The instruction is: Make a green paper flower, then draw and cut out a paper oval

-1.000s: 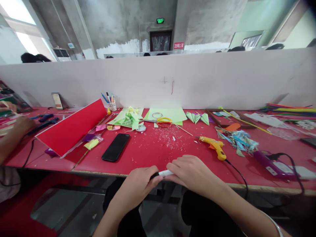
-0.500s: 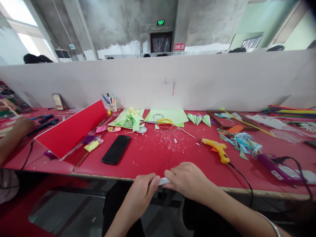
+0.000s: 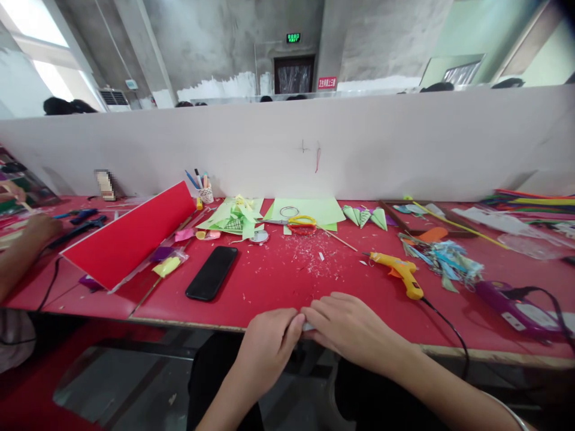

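My left hand (image 3: 272, 338) and my right hand (image 3: 344, 326) meet at the table's front edge, fingers closed on one small white piece (image 3: 308, 327). Only a sliver of it shows between the thumbs and fingertips; the rest is hidden. Beyond the hands, white scraps (image 3: 321, 257) are scattered on the red table (image 3: 269, 281). A black phone (image 3: 212, 273) lies to the left of them. The yellow glue gun (image 3: 398, 272) rests on its side to the right, its cord hanging over the edge.
Behind are yellow-handled scissors (image 3: 302, 221), green paper (image 3: 314, 209), green cones (image 3: 363, 216) and a pen cup (image 3: 205, 193). A red board (image 3: 135, 236) leans at left, near another person's hand (image 3: 42, 230). A purple device (image 3: 516, 311) sits at right.
My hands have come closer together, the left one moving right and slightly up, so less of the white piece shows between them.
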The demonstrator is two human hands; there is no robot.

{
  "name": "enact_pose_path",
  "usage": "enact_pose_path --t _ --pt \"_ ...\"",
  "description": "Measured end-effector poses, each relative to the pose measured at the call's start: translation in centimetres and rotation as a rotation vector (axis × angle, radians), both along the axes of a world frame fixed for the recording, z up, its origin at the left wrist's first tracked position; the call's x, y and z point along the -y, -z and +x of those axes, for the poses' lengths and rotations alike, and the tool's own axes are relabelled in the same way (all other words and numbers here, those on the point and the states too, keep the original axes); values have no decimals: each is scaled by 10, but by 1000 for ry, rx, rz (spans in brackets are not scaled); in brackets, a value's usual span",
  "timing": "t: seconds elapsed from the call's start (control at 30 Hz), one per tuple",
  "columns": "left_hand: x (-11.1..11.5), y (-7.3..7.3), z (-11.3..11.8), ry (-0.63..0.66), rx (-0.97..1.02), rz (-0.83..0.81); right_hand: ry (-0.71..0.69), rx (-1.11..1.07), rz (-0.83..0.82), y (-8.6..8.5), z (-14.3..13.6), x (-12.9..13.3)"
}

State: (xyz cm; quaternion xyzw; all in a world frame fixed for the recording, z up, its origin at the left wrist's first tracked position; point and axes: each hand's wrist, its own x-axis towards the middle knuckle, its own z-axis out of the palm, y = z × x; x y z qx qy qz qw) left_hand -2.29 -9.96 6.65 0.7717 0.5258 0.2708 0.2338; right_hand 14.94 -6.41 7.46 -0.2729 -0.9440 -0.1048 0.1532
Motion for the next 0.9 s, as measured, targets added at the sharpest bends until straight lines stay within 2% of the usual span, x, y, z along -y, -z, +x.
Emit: enact_pose_path --t 0.17,0.4,0.57,0.77,0.83,0.9 --pt "-4 4 -3 -86 45 -32 -22 20 101 4 8 -3" --pt "-1 13 3 -98 360 -128 3 67 61 9 8 -3" --pt "-2 22 11 -235 533 -151 35 83 7 10 -5 1" --pt "0 28 10 -114 296 -124 138 109 -216 13 -22 2" --pt "-2 25 3 -76 287 -74 148 93 -300 14 -25 -1" --pt "-8 21 -15 -23 281 -46 162 82 -357 18 -25 -6"
